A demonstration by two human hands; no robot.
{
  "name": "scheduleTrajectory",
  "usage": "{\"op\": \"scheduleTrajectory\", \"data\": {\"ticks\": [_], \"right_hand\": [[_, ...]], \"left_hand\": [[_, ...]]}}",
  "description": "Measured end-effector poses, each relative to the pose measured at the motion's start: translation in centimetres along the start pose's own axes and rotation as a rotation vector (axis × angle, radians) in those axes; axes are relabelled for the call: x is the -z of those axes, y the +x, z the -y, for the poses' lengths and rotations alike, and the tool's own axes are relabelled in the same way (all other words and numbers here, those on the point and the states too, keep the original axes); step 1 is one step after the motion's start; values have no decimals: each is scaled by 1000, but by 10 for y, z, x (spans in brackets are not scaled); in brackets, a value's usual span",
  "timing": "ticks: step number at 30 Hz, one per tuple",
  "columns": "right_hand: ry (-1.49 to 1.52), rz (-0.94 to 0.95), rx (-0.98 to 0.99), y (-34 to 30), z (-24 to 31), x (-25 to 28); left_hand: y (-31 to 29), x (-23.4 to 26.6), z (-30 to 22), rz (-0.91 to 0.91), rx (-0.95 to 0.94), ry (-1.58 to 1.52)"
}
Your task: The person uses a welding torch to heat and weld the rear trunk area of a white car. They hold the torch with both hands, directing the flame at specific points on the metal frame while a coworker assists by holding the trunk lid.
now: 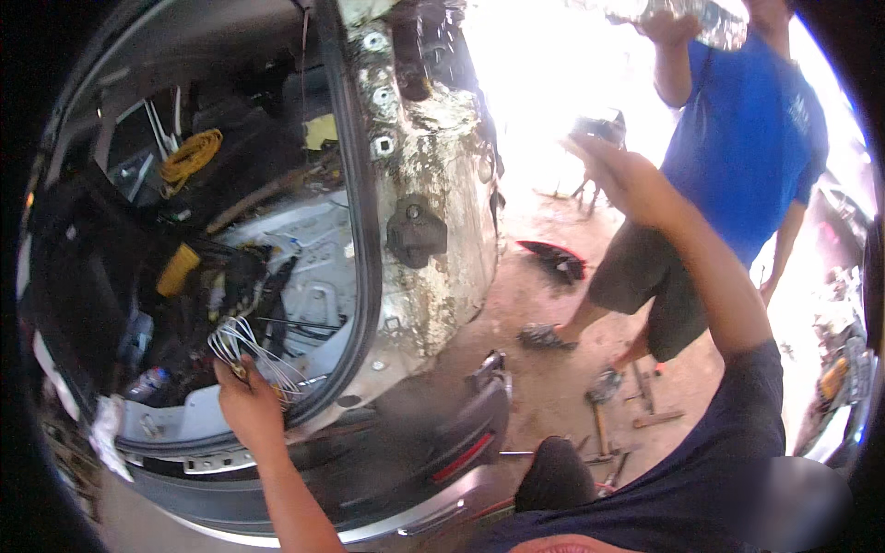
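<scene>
My left hand (249,392) is closed around a looped bundle of thin white wire (240,339), held over the rear sill of a stripped car's cargo bay (318,295). Loose loops hang from it to the right, near the black door seal (367,276). Raised at chest height on the right is my right hand (631,180), its fingers stretched out and slightly blurred, holding nothing that I can see. It is nearest to a co-worker in a blue shirt (737,138), whose hand lifts a clear plastic bottle (724,23) at the top edge.
The bared body pillar (433,203) has peeling paint. A dark bumper (369,465) spans the car's rear below. Inside lie a yellow rope coil (192,161) and a yellow block (178,269). On the floor are a hammer (601,433), other tools and a red-edged dark part (553,260).
</scene>
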State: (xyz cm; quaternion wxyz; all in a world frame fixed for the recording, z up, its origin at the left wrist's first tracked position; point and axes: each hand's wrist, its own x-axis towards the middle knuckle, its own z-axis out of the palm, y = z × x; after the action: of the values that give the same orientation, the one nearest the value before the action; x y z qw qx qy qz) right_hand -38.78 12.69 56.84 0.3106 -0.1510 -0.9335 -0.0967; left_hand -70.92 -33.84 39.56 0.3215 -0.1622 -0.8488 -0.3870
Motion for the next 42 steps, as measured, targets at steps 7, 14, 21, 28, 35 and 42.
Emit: {"op": "scheduleTrajectory", "data": {"ticks": [7, 14, 21, 28, 35, 42], "right_hand": [[-516, 186, 133, 143, 31, 64], [-438, 236, 84, 171, 57, 88], [-550, 382, 136, 181, 78, 103], [-860, 460, 46, 189, 109, 108], [-1147, 337, 190, 178, 97, 90], [-1166, 249, 154, 193, 87, 92]], "left_hand": [[-2, 3, -5, -34, 32, 0], [3, 14, -7, 79, 82, -134], [5, 12, 2, 95, 21, -166], [6, 11, 6, 103, 1, -185], [4, 11, 13, 87, -18, -202], [3, 5, 10, 118, -1, -206]]}}
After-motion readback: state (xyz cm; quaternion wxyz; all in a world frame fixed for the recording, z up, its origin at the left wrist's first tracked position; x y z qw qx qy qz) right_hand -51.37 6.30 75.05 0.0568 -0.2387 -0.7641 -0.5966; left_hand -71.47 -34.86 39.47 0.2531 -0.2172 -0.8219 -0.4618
